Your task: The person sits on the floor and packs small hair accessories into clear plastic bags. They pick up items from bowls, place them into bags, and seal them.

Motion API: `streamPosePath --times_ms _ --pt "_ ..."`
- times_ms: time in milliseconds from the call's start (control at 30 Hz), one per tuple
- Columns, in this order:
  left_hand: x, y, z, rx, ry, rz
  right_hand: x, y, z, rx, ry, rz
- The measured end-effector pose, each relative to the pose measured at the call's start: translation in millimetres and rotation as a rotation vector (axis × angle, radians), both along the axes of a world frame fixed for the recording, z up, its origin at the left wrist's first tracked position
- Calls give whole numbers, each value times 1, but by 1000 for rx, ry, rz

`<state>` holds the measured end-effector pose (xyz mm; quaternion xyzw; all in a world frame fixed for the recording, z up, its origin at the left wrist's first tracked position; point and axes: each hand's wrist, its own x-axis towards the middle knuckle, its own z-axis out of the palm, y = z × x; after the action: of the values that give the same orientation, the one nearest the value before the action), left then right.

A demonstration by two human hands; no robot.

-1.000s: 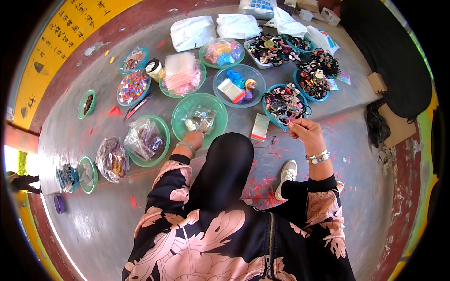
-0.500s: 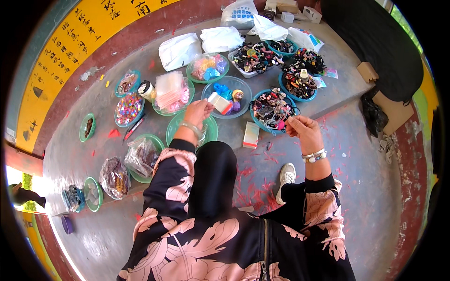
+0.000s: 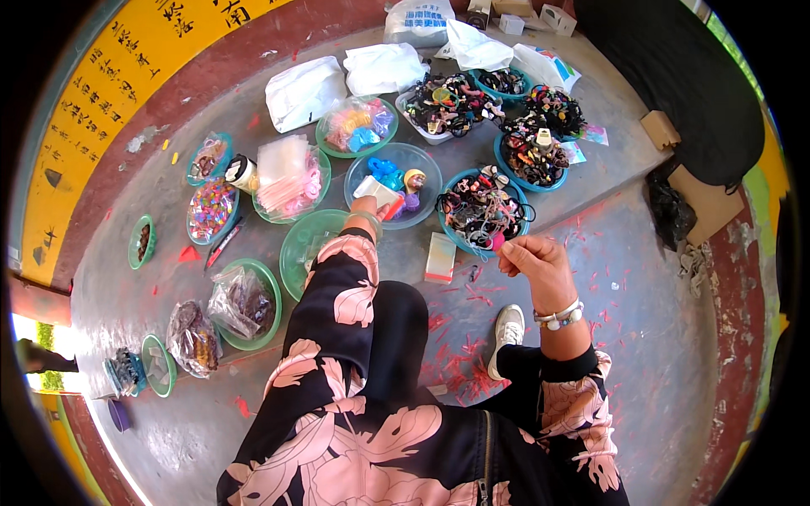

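My left hand (image 3: 364, 205) reaches to the near edge of a clear basin (image 3: 433, 198). It is against a small white packet with a red end (image 3: 378, 192), and its fingers are mostly hidden. Blue and purple pieces (image 3: 386, 173) and a brown-and-cream round piece lie in that basin. My right hand (image 3: 540, 261), fingers pinched together, is just in front of a blue bowl (image 3: 523, 221) heaped with hair ties (image 3: 485, 202). Whatever the pinch holds is too small to make out. Between the hands, a similar white-and-red packet (image 3: 440, 257) lies on the floor.
Under my left forearm sits a green basin (image 3: 291, 253). Clear sleeves (image 3: 283, 160) fill another basin, beside a bowl of colourful small pieces (image 3: 211, 211). More bowls of hair ties (image 3: 531, 160) and white bags (image 3: 305, 91) stand behind. Red scraps (image 3: 472, 367) litter the floor.
My left hand has moved forward over the white-and-red packet, and its fingers are now less visible. My right hand has come slightly lower and nearer, still pinched. The view has shifted a little.
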<state>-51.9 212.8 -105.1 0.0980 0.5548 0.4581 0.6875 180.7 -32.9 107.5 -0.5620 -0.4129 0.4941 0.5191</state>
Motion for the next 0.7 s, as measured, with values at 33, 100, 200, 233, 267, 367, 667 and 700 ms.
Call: streamPosePath --times_ms 33,100,200,233,267,367,667,700 --pt "-2 3 -4 15 3 3 -2 0 1 0 0 6" --pt "-3 7 -15 41 9 6 -7 1 1 -13 1 15" --pt "11 13 -22 -56 29 -3 -5 1 0 -44 -15 7" --pt "8 15 -24 -86 68 24 -7 2 -1 -48 -16 22" --pt "5 18 -27 -117 107 51 -8 3 -1 -53 -18 39" --pt "3 22 -30 -149 214 0 -12 5 -3 -62 0 43" --pt "-16 8 -1 45 182 -242 -16 6 -2 -87 -73 57" --pt "-21 2 9 89 159 -239 -18 6 -1 -96 -74 72"
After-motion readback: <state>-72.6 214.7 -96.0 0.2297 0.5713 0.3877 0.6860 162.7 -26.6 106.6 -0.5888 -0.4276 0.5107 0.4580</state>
